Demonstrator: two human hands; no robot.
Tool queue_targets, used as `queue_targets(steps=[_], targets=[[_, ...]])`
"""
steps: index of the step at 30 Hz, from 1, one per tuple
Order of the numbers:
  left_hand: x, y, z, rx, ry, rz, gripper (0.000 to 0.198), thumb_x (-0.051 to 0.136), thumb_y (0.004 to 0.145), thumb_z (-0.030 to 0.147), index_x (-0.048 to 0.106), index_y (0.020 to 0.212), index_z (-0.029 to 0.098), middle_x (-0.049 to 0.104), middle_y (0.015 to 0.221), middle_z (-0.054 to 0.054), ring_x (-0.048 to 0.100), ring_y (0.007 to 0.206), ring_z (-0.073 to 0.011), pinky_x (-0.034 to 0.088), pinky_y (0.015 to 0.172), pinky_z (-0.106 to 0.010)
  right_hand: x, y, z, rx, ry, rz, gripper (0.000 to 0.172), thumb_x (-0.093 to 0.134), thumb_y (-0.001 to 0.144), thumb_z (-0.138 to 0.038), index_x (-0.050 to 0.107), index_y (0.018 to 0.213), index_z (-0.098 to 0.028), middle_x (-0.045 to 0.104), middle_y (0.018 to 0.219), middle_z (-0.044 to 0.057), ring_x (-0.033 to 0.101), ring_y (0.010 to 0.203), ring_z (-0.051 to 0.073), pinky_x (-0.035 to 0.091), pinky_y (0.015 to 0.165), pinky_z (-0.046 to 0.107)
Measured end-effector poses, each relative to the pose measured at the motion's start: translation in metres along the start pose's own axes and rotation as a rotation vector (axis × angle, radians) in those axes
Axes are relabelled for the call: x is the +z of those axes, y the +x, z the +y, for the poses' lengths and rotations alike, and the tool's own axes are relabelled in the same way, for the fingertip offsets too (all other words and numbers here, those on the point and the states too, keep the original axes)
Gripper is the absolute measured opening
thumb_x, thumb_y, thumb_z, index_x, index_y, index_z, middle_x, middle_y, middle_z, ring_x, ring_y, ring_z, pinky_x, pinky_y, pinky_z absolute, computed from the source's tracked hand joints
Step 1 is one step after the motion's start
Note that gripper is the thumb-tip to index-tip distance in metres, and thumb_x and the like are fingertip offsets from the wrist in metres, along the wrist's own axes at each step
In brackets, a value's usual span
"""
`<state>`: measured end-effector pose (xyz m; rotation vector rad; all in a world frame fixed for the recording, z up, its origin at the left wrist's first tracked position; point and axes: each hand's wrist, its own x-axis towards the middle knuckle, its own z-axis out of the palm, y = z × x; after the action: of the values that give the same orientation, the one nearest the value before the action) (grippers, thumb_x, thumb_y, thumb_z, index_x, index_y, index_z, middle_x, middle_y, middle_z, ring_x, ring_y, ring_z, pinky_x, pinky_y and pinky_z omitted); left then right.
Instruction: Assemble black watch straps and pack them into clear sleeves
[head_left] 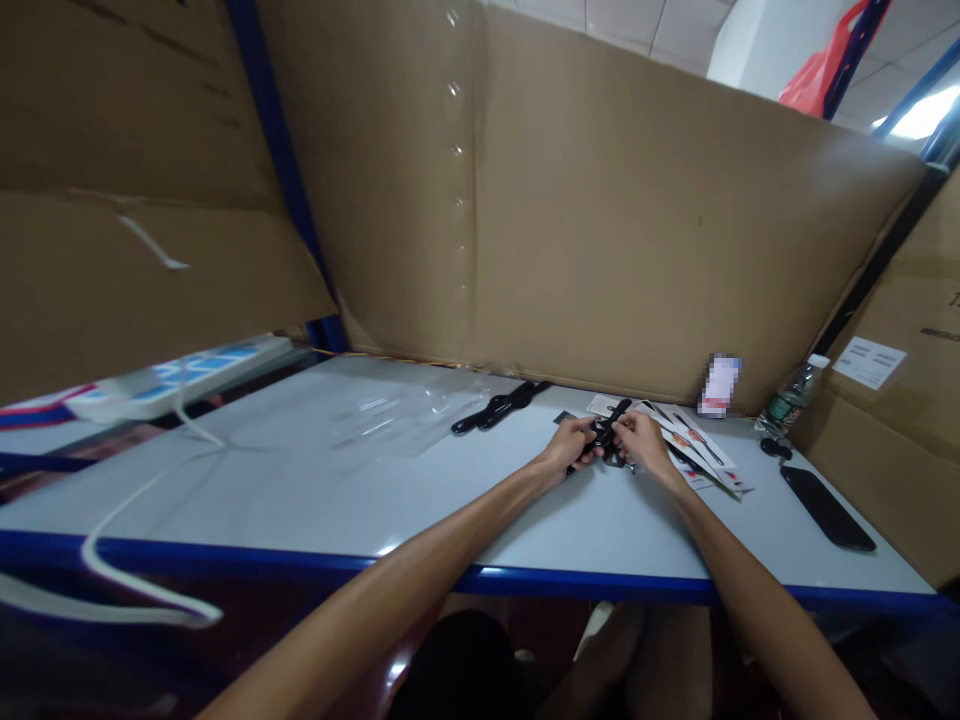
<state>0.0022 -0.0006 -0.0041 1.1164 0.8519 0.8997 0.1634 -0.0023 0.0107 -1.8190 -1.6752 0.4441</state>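
Observation:
Both my hands meet over the far middle of the pale table (315,500). My left hand (568,445) and my right hand (643,440) are closed on the same black strap (609,427), which sticks up and away between them. Under and beside my right hand lies a fan of printed packaging cards (709,455). Two more black straps (499,407) lie on the table to the left of my hands, apart from them.
Clear plastic bags (409,415) lie left of the straps. A black phone (826,507) and a water bottle (791,397) are at the right. A power strip (187,372) with a white cable (127,520) sits at the left. Cardboard sheets (600,220) wall the back.

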Motion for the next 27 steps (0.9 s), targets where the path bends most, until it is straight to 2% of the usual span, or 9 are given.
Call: queue_targets(steps=[2,4,7,9,14,20,27], targets=[[0.001,-0.001,0.002,-0.011,0.006,0.008,0.051,0.049,0.092,0.012,0.052,0.143,0.01,0.058,0.059,0.001,0.039,0.037,-0.0061,0.017,0.039,-0.016,-0.001,-0.002,0.0,-0.097,-0.141,0.135,0.013,0.06,0.093,-0.025,0.068,0.101,-0.019,0.074,0.085,0.004,0.068,0.073,0.016,0.046,0.064,0.023],[0.002,-0.002,0.003,-0.009,0.017,-0.002,0.049,0.049,0.092,0.012,0.054,0.14,0.01,0.058,0.058,0.001,0.038,0.037,-0.0059,0.017,0.038,-0.016,-0.002,-0.005,-0.001,-0.24,-0.195,0.211,0.017,0.061,0.093,-0.025,0.068,0.107,-0.019,0.073,0.089,0.005,0.067,0.083,0.019,0.045,0.072,0.026],[0.002,-0.003,0.002,0.009,0.033,-0.039,0.041,0.052,0.091,0.016,0.061,0.131,0.01,0.056,0.056,0.002,0.038,0.036,-0.0056,0.016,0.038,-0.016,-0.002,-0.009,-0.005,-0.448,-0.184,0.146,0.015,0.061,0.094,-0.024,0.068,0.106,-0.02,0.072,0.092,0.004,0.065,0.084,0.018,0.043,0.076,0.026],[0.002,-0.003,0.001,0.017,0.039,-0.056,0.037,0.054,0.092,0.02,0.063,0.126,0.009,0.054,0.055,0.003,0.038,0.036,-0.0054,0.015,0.038,-0.016,0.0,-0.012,-0.007,-0.507,-0.202,0.092,0.012,0.061,0.092,-0.021,0.068,0.102,-0.02,0.071,0.093,0.004,0.063,0.083,0.017,0.042,0.076,0.026],[0.003,-0.004,0.002,0.014,0.068,-0.048,0.036,0.054,0.091,0.021,0.063,0.125,0.01,0.052,0.055,0.004,0.037,0.037,-0.0054,0.015,0.038,-0.016,0.0,-0.016,-0.009,-0.509,-0.213,0.064,0.014,0.062,0.091,-0.017,0.069,0.103,-0.02,0.07,0.093,0.004,0.06,0.08,0.016,0.039,0.073,0.025],[0.004,-0.009,0.005,0.032,0.122,-0.101,0.036,0.057,0.084,0.017,0.066,0.119,0.01,0.052,0.056,0.004,0.035,0.037,-0.005,0.016,0.037,-0.016,0.0,-0.014,-0.007,-0.516,-0.222,0.068,0.012,0.064,0.091,-0.018,0.07,0.101,-0.02,0.07,0.093,0.004,0.06,0.08,0.016,0.038,0.072,0.025],[0.003,-0.007,0.002,0.027,0.155,-0.114,0.034,0.056,0.087,0.016,0.065,0.119,0.011,0.054,0.056,0.004,0.037,0.037,-0.0051,0.018,0.038,-0.016,-0.003,-0.012,-0.006,-0.493,-0.227,0.044,0.011,0.064,0.09,-0.017,0.071,0.098,-0.02,0.072,0.088,0.003,0.063,0.08,0.017,0.038,0.071,0.025]])
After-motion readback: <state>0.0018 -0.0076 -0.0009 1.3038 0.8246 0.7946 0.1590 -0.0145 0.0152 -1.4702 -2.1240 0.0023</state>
